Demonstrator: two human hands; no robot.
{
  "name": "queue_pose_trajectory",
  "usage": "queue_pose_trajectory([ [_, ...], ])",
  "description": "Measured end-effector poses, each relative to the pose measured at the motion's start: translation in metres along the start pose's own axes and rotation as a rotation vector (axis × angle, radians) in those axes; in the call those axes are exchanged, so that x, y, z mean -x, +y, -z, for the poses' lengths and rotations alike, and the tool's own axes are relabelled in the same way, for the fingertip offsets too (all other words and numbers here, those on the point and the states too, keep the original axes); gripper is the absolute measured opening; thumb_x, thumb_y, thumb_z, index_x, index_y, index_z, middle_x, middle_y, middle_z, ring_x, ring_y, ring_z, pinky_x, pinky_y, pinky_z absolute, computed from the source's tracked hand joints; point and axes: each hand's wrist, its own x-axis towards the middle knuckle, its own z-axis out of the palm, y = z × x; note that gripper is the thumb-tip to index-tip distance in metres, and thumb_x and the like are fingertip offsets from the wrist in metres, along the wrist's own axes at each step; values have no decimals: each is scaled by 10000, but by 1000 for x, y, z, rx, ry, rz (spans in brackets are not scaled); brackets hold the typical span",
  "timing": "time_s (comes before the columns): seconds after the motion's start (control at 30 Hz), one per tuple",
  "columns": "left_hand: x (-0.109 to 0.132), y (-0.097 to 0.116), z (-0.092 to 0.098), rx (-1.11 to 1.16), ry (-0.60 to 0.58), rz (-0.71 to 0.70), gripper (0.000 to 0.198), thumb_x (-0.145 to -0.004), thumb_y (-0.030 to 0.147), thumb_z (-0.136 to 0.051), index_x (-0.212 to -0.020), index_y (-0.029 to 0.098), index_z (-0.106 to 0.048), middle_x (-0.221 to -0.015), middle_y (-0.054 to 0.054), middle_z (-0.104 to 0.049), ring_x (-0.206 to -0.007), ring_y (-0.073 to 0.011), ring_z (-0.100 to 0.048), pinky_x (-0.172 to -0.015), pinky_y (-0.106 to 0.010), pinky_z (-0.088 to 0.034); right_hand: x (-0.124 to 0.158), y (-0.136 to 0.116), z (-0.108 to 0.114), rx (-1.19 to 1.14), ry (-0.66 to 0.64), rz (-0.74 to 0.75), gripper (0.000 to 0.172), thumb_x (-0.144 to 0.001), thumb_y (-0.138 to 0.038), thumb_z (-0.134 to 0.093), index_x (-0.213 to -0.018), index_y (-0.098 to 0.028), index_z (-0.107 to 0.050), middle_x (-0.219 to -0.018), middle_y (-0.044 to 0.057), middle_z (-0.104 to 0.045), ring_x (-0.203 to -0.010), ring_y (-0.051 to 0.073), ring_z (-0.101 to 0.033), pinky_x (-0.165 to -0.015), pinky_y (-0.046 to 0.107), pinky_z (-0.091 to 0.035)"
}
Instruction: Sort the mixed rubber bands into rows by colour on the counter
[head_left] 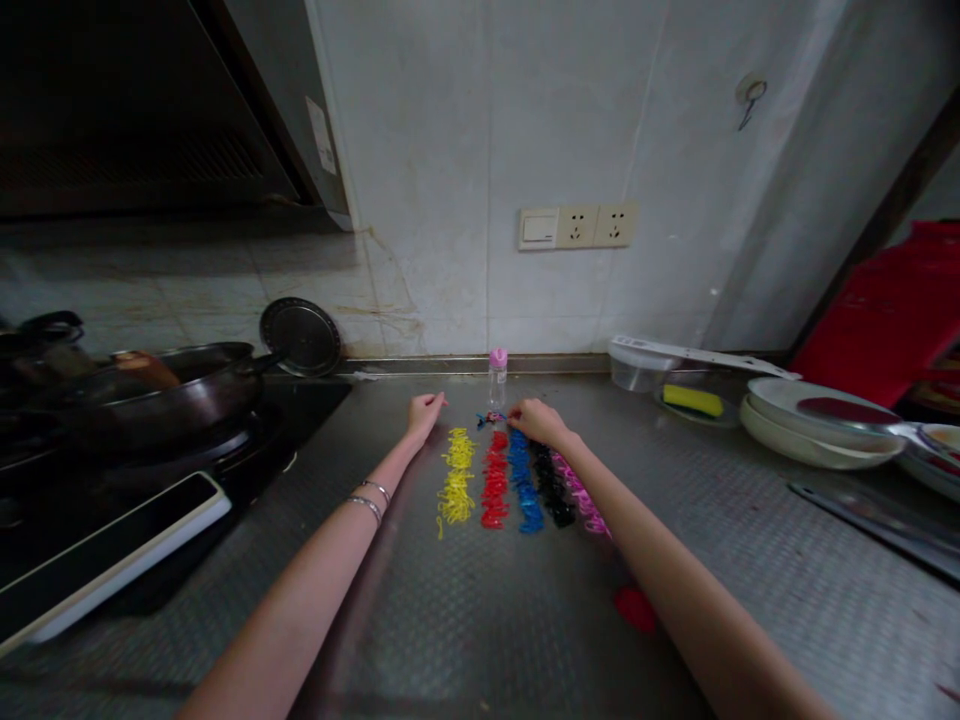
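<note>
Small rubber bands lie in rows sorted by colour: yellow [457, 480], red [495, 483], blue [523, 485], black [553, 485] and pink [581, 495]. Beyond them is a little mixed heap of bands [491, 420], in front of a small clear bottle with a pink cap [498, 380]. My right hand [538, 420] is over the far end of the blue and black rows, fingertips pinched at the heap's right edge. To the left of the heap, my left hand [426, 415] rests near the yellow row with its fingers curled together. Whatever either hand holds is too small to make out.
On the left, a pan [150, 400] sits on the stove beside a long white-edged device [120, 560]. At right are a plastic tub [628, 370], a yellow sponge [692, 401], stacked bowls [817, 440] and a knife-like blade [870, 525]. A red object [634, 608] lies by my right forearm.
</note>
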Motion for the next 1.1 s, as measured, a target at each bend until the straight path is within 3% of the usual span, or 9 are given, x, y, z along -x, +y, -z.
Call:
queue_pose_trajectory([
  [0.17,1,-2,1,26,-8,-8,368,-730,419,-427,-614,128,-619,-429,21,-426,-443,-90,-394,-469,-211,-269,-10,-6,-9,30,26,-2,268,-782,-355,-474,-944,-233,-649,-926,68,-648,-855,188,-584,-673,229,-425],
  [0.43,2,-3,1,50,-13,-7,371,-724,422,-426,-597,127,-612,-422,30,-403,-434,-84,-371,-467,-214,-260,-15,-8,-13,54,24,-43,244,-782,-288,-460,-906,-223,-660,-935,74,-645,-879,191,-576,-680,227,-422],
  [0.8,1,-4,0,102,11,4,345,-707,398,-455,-582,119,-614,-404,36,-396,-422,-80,-363,-469,-215,-254,-6,0,5,-26,102,-45,239,-764,-270,-477,-901,-203,-662,-949,61,-642,-862,156,-574,-714,198,-404],
  [1.1,-1,-5,-2,44,-64,-26,312,-679,377,-489,-626,111,-644,-441,20,-473,-453,-90,-415,-471,-212,-276,-1,23,5,-131,-37,-26,219,-697,-245,-549,-845,-178,-695,-821,54,-678,-756,145,-604,-683,181,-410],
])
